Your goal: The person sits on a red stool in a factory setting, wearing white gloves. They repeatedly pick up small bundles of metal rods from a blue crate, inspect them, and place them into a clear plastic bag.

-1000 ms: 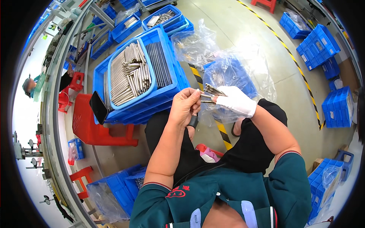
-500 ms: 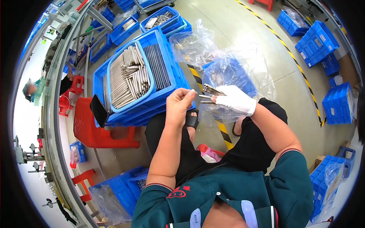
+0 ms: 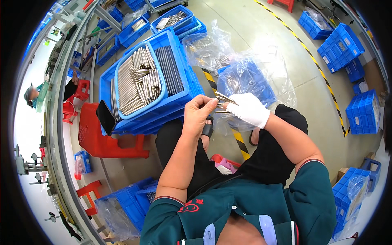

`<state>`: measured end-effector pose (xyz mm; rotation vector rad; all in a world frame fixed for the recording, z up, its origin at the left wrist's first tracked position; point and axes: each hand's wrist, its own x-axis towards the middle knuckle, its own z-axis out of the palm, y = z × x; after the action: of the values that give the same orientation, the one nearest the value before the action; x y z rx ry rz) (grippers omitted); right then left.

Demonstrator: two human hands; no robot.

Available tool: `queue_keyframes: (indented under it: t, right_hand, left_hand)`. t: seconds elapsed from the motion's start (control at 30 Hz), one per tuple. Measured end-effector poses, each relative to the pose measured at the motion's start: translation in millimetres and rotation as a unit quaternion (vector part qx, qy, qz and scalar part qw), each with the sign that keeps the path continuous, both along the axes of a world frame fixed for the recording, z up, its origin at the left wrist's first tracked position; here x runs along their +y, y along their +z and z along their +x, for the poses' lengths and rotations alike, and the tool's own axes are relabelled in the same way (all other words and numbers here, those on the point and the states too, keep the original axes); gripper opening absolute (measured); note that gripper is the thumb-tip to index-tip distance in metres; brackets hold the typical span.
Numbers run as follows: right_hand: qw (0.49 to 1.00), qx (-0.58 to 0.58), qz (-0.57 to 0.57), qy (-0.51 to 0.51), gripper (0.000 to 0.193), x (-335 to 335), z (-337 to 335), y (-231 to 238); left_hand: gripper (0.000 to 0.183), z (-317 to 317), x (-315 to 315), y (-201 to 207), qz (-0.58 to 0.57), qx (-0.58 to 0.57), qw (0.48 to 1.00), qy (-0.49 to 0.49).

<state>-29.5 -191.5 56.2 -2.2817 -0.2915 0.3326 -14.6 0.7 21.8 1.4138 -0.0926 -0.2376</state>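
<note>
My right hand (image 3: 250,111) wears a white glove and is closed round several thin metal rods (image 3: 224,98), whose ends stick out to the left. My bare left hand (image 3: 198,112) meets those ends with thumb and forefinger pinched; whatever is between the fingertips is too small to make out. To the left, a light-blue-rimmed tray (image 3: 118,87) holds many similar silver rods (image 3: 136,81). It rests on a stack of blue crates (image 3: 192,77), with dark rods (image 3: 168,69) along the right side of the top crate.
Clear plastic film (image 3: 261,77) partly covers a blue bin (image 3: 255,81) on the floor ahead. A red stool (image 3: 106,136) stands left of the stack. More blue crates (image 3: 341,45) line the right side. Beyond the metal frame at far left is another person (image 3: 34,96).
My left hand has moved slightly right, so its fingertips now reach the rod ends. The gloved right hand has shifted a little left, still gripping the rods.
</note>
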Motion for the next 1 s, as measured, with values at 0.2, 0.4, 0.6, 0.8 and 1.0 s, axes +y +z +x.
queue_keyframes:
  t: [0.2,0.4,0.6,0.8,1.0]
  right_hand:
    - [0.999,-0.04,-0.019,-0.021,0.041,6.9,-5.9,-5.6]
    - [0.998,0.034,0.059,-0.011,0.04,-2.5,0.7,-3.9]
    - [0.98,0.148,0.131,-0.019,0.035,-8.7,1.7,-2.0]
    - [0.96,0.219,0.171,0.014,0.037,-5.8,-1.0,-4.6]
    - [0.968,0.201,0.152,0.009,0.04,-5.6,-2.1,-6.8]
  left_hand:
    - [0.012,-3.2,-4.0,1.4,0.009,0.037,0.999,0.013]
    - [0.014,-3.2,-3.3,3.9,0.026,-0.033,0.998,0.052]
    - [0.014,2.0,2.5,5.8,-0.022,-0.013,0.998,0.05]
    - [0.015,2.8,2.8,2.2,-0.07,0.064,0.995,-0.035]
    - [0.014,3.7,5.5,3.6,-0.062,0.071,0.994,-0.06]
